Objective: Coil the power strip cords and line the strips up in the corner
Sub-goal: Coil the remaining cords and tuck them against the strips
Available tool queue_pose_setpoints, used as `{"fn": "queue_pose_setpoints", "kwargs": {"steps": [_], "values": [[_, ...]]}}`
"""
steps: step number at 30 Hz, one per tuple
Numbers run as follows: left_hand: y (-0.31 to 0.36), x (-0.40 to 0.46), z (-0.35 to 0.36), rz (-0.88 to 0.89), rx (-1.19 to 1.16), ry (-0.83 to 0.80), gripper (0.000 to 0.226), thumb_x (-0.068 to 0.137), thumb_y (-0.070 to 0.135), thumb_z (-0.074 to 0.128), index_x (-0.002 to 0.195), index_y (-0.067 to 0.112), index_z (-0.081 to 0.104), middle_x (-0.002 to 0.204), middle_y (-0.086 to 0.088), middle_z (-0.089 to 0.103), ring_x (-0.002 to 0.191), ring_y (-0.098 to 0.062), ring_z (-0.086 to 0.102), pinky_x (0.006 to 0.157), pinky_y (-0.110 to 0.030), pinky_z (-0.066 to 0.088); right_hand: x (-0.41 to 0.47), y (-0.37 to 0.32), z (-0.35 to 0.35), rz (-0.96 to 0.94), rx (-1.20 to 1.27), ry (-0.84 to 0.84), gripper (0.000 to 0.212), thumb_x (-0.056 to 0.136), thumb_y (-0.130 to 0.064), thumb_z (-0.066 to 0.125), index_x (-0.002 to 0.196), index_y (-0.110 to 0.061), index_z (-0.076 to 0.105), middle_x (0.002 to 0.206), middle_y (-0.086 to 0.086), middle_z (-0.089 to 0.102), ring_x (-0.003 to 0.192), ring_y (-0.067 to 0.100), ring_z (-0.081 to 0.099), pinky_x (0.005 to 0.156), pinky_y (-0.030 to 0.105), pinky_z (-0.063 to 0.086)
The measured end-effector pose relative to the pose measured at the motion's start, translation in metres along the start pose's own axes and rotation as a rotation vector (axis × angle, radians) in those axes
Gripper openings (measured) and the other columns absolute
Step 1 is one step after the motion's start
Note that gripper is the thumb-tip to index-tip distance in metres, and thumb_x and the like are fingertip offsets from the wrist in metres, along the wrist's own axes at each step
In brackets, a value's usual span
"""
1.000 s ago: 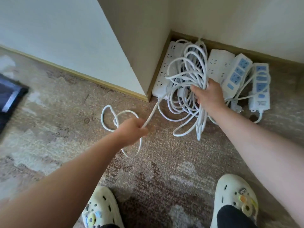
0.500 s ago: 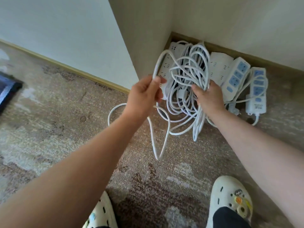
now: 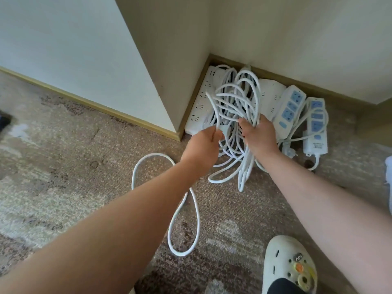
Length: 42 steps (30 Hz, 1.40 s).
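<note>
The right hand point(image 3: 259, 137) grips a bundle of white cord loops point(image 3: 237, 102), held up in front of the corner. The left hand point(image 3: 201, 150) pinches a strand of the same cord beside the bundle; its slack point(image 3: 184, 209) trails in a loop on the carpet point(image 3: 63, 166). Behind the hands, power strips point(image 3: 289, 110) lie side by side along the baseboard point(image 3: 297, 81).

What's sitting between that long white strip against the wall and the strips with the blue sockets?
In the head view, the coiled cord bundle, gripped by both hands, and behind it another white strip lie between the long white strip and the blue-socket strips.
</note>
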<state>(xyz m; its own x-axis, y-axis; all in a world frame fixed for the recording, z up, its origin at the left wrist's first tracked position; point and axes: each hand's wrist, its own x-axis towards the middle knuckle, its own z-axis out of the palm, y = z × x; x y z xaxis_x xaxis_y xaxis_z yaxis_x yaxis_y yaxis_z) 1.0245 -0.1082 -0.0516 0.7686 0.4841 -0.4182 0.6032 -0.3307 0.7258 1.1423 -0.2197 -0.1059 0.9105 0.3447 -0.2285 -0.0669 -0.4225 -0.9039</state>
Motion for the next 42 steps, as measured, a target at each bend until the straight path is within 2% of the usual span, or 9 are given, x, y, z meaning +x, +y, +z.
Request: {"fn": "queue_pose_setpoints", "kwargs": {"steps": [6, 13, 17, 20, 28, 33, 35, 39, 42], "values": [[-0.002, 0.044, 0.029, -0.083, 0.035, -0.035, 0.036, 0.101, 0.027, 0.037, 0.097, 0.004, 0.065, 0.095, -0.014, 0.068, 0.085, -0.029, 0.061, 0.078, -0.038, 0.05, 0.005, 0.005, -0.002, 0.024, 0.032, -0.031, 0.005, 0.095, -0.023, 0.062, 0.092, -0.021, 0.065, 0.078, -0.004, 0.067, 0.06, -0.006, 0.061, 0.055, 0.01, 0.045], [0.001, 0.04, 0.037, -0.052, -0.092, 0.053, 0.036, 0.101, 0.038, 0.034, 0.093, 0.013, 0.058, 0.073, -0.005, 0.061, 0.058, -0.02, 0.052, 0.055, -0.032, 0.041, 0.006, 0.008, -0.004, -0.01, 0.014, -0.084, 0.004, 0.094, -0.024, 0.061, 0.095, -0.028, 0.063, 0.083, -0.008, 0.069, 0.07, -0.005, 0.063, 0.055, 0.005, 0.045], [-0.021, 0.002, 0.023, -0.013, 0.098, 0.386, 0.026, 0.1, 0.041, 0.038, 0.084, 0.024, 0.051, 0.058, 0.007, 0.056, 0.046, -0.011, 0.051, 0.043, -0.024, 0.036, 0.006, 0.011, -0.001, 0.008, 0.035, -0.076, 0.009, 0.097, -0.025, 0.06, 0.105, -0.027, 0.063, 0.091, -0.013, 0.067, 0.076, -0.016, 0.059, 0.061, 0.001, 0.04], [-0.033, -0.011, 0.008, -0.067, -0.058, 0.527, 0.028, 0.098, 0.037, 0.046, 0.077, 0.024, 0.06, 0.058, 0.006, 0.058, 0.046, -0.013, 0.049, 0.045, -0.03, 0.042, 0.006, 0.01, -0.002, 0.003, 0.02, -0.073, 0.008, 0.097, -0.026, 0.059, 0.104, -0.027, 0.062, 0.09, -0.013, 0.066, 0.076, -0.013, 0.06, 0.061, 0.003, 0.04], [0.012, 0.046, 0.028, -0.088, 0.102, 0.121, 0.027, 0.099, 0.028, 0.043, 0.088, 0.018, 0.066, 0.069, -0.004, 0.064, 0.053, -0.021, 0.052, 0.05, -0.027, 0.039, 0.007, 0.005, -0.008, 0.059, 0.098, -0.106, 0.015, 0.097, -0.028, 0.06, 0.083, -0.026, 0.06, 0.066, -0.005, 0.064, 0.048, -0.001, 0.055, 0.047, 0.014, 0.043], [0.015, 0.058, 0.039, 0.028, 0.282, -0.059, 0.03, 0.099, 0.006, 0.039, 0.113, 0.018, 0.063, 0.087, -0.002, 0.063, 0.085, -0.025, 0.065, 0.064, -0.034, 0.052, 0.01, 0.005, -0.012, 0.054, 0.136, -0.142, 0.019, 0.087, -0.05, 0.068, 0.082, -0.032, 0.068, 0.074, -0.008, 0.074, 0.068, 0.006, 0.07, 0.067, 0.026, 0.056], [0.018, 0.058, 0.042, 0.042, 0.286, -0.106, 0.039, 0.098, 0.002, 0.037, 0.128, 0.017, 0.057, 0.105, -0.007, 0.065, 0.094, -0.025, 0.065, 0.076, -0.036, 0.057, 0.012, 0.006, -0.011, 0.054, 0.13, -0.147, 0.019, 0.083, -0.046, 0.074, 0.083, -0.027, 0.07, 0.071, -0.008, 0.073, 0.065, 0.005, 0.068, 0.061, 0.022, 0.052], [0.009, 0.048, 0.036, -0.011, 0.122, -0.093, 0.025, 0.099, 0.018, 0.045, 0.098, 0.012, 0.069, 0.088, -0.004, 0.071, 0.074, -0.024, 0.069, 0.056, -0.03, 0.055, 0.011, 0.007, -0.009, 0.07, 0.088, -0.112, 0.015, 0.087, -0.037, 0.071, 0.085, -0.021, 0.068, 0.065, -0.008, 0.067, 0.055, 0.002, 0.061, 0.051, 0.014, 0.046], [-0.014, 0.021, 0.028, -0.058, 0.121, -0.206, 0.027, 0.099, 0.032, 0.047, 0.085, 0.019, 0.068, 0.076, 0.003, 0.071, 0.066, -0.02, 0.069, 0.067, -0.037, 0.06, 0.009, 0.006, -0.011, 0.076, 0.124, -0.105, 0.01, 0.092, -0.029, 0.065, 0.087, -0.021, 0.068, 0.075, 0.005, 0.07, 0.057, 0.004, 0.06, 0.05, 0.015, 0.047]]}}
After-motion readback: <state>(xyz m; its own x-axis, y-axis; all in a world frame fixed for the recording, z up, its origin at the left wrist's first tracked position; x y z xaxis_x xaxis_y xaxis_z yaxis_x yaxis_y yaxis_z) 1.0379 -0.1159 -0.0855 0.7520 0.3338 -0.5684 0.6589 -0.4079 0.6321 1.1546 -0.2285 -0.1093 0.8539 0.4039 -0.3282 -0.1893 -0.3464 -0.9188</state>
